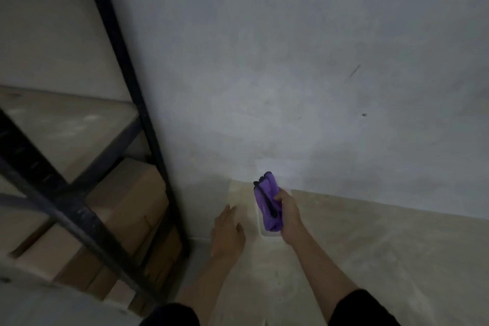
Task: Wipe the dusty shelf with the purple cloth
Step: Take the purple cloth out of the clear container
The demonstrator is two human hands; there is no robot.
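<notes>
- Right hand (287,216) has the purple cloth (267,204), fingers and thumb curled tight round the middle of a bunched-up wad. One end pokes up past the knuckles and the other hangs below the palm.
- Left hand (229,233) is just beside it, fingers straight and loosely spread, holding nothing.
- Both hands hang low over the floor (383,246), near where it meets the grey wall (291,61). The cloth is in the air, touching no surface that I can see.
- The shelf (66,124) is off to the left, a pale board inside a black frame (127,66). The cloth is well apart from it, out beyond the frame's right-hand upright.
- My read on progress is that the cloth is in hand but wiping has not started. The board shows pale smudges, possibly dust, and the whole surface looks left to do.
- Next job, I'd say, is carrying the cloth across to the board's near right corner.
- Cardboard boxes (127,201) sit on the level below, partly hidden behind the frame's bars.
- The light is dim and the shelving is blurred, and the left edge of the view cuts the board off, so its full extent is unknown.
- A paler patch (243,193) on the floor shows behind the hands, and I cannot tell what it is.
</notes>
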